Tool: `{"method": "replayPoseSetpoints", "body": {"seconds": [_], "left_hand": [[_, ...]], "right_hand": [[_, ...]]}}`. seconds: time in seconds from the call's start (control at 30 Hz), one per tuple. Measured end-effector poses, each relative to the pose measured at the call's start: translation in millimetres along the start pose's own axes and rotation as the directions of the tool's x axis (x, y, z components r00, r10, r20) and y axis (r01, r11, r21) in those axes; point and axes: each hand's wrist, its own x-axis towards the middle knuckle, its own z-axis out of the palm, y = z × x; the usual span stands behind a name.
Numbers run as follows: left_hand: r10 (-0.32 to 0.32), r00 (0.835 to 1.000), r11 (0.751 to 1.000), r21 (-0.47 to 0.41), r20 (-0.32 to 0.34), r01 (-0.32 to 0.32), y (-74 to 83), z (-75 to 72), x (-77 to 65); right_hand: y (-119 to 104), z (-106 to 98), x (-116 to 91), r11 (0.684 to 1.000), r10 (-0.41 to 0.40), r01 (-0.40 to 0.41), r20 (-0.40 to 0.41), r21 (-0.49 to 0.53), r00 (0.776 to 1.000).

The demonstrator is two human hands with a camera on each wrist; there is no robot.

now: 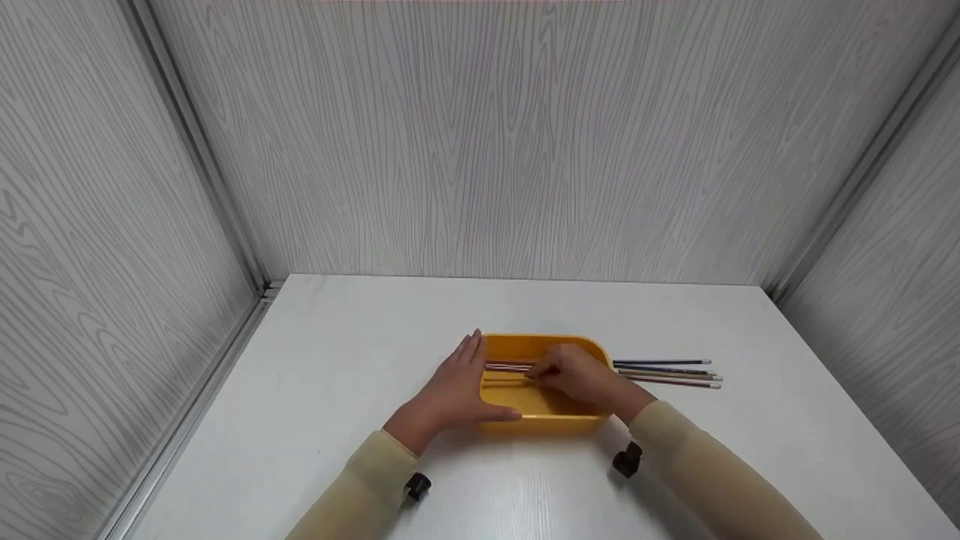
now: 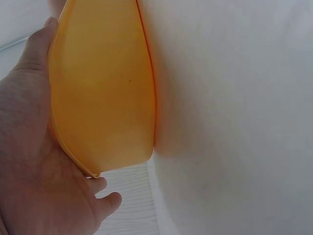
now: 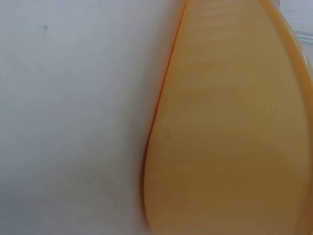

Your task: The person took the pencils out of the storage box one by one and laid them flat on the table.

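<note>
the right hand reaches down into the tray, fingers curled and fingertips bunched narrow. whether they pinch a pencil cannot be told, since the hand hides the spot. just left of those fingertips the inner pencils lie inside the tray, running sideways toward the left hand; their right ends pass out of sight at or behind the right hand.

the left hand stands wide at the tray's left end, to the left of the right hand's grip. its fingers reach straight along toward the far corner and its thumb lies on the near rim; the left wrist view shows the palm against the rim.

right of the right hand, beyond the tray's right end, the outer pencils lie nearly side by side on the table, white tips pointing away from the grip. the tray sits on the table under the right hand, its wall filling much of the right wrist view. behind both hands stands a grained wall.
</note>
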Motion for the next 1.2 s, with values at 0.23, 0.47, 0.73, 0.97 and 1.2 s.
{"method": "replayPoseSetpoints", "body": {"seconds": [0.23, 0.47, 0.73, 0.97, 1.2], "left_hand": [[0.003, 1.000, 1.000, 0.017, 0.002, -0.003, -0.4, -0.2, -0.8], [-0.012, 1.000, 1.000, 0.005, 0.004, 0.012, -0.3, -0.2, -0.9], [-0.003, 1.000, 1.000, 0.016, 0.000, 0.003, 1.2, 0.0, -0.7], [-0.012, 1.000, 1.000, -0.003, -0.002, 0.012, 0.7, 0.6, -0.3], [0.000, 1.000, 1.000, -0.008, -0.009, 0.000, 1.8, -0.7, -1.3]], "right_hand": [[-4, -11, -4, 0.996, 0.050, -0.048, -0.018, 0.074, 0.999], [-3, -23, -8, 0.985, 0.025, -0.021, -0.022, 0.171, 0.999], [-3, -37, -17, 0.983, 0.008, 0.001, -0.048, 0.186, 0.999], [1, -48, -27, 0.980, 0.035, -0.025, -0.050, 0.198, 0.998], [8, -59, -38, 0.982, 0.055, -0.041, -0.070, 0.185, 0.996]]}}
